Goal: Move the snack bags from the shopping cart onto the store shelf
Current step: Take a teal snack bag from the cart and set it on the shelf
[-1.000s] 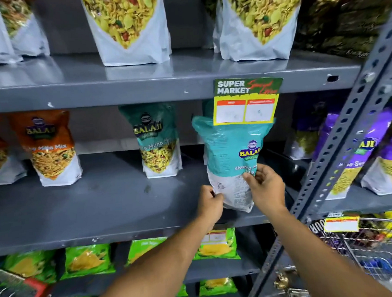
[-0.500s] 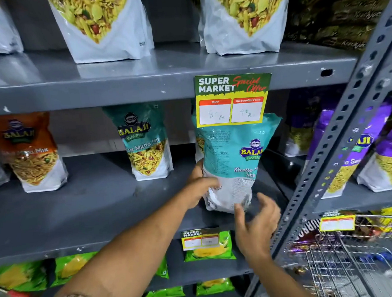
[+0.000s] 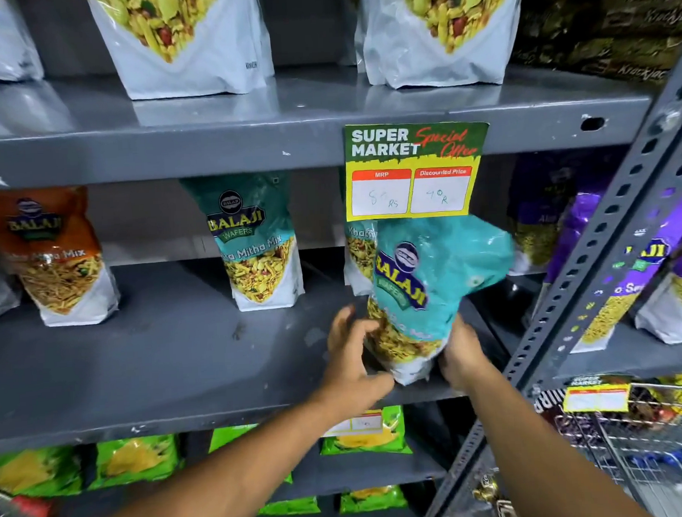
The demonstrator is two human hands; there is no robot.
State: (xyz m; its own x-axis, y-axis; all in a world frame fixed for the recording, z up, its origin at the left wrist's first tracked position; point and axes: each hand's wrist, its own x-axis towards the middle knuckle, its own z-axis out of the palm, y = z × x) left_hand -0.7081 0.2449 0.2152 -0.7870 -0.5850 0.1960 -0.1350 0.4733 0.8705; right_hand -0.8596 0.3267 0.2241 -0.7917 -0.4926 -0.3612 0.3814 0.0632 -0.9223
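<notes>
Head view: right hand (image 3: 461, 351) grips a teal snack bag (image 3: 432, 289) below the price tag (image 3: 415, 169); left hand (image 3: 350, 350) spread open beside it.

A green and yellow price tag (image 3: 415, 169) reading "Super Market Special Offer" hangs from a grey shelf edge, with handwritten prices in two white boxes (the figures are faint). A smaller tag of the same design (image 3: 596, 396) hangs lower right. A grey perforated metal upright (image 3: 592, 261) slants across the right side. Dark "Krackjack" packs (image 3: 611, 18) are stacked at the top right corner.
</notes>
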